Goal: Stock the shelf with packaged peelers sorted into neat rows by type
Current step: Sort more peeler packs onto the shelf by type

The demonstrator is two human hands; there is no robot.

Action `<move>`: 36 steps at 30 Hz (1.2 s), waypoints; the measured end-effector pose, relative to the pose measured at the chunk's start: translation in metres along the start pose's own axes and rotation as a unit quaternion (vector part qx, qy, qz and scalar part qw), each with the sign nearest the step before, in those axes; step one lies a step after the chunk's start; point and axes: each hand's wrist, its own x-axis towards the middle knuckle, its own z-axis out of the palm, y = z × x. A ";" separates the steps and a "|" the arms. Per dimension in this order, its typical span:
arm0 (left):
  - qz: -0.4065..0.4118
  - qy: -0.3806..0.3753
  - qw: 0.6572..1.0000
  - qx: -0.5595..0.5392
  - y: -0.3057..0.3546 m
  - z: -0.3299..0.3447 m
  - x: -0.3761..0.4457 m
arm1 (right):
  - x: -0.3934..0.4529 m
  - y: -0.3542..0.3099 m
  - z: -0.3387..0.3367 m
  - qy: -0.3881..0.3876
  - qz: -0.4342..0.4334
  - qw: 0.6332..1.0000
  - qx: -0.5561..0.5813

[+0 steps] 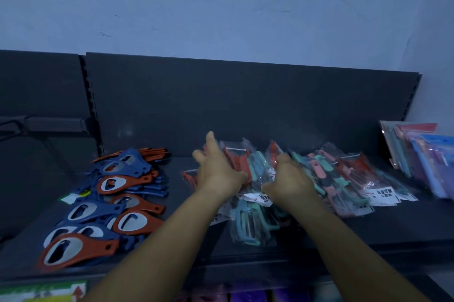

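Red and teal packaged peelers (319,174), blue and orange openers (108,203), dark grey shelf (368,225)

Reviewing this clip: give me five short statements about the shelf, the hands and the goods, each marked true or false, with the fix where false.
1. Both hands rest on the pile of bagged peelers. True: the left hand and right hand are both on it.
2. The bottle openers lie to the right of the peelers. False: they lie to the left.
3. The openers are blue and orange. True.
4. The peelers already stand in neat rows. False: the bags overlap in a loose heap on the shelf.
5. The flat packets at the far right lie flat under the peelers. False: they stand on edge, apart from the heap.
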 end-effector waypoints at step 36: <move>0.170 0.067 0.966 -0.185 0.026 -0.010 0.000 | -0.044 -0.015 -0.036 0.157 -0.064 0.960 0.221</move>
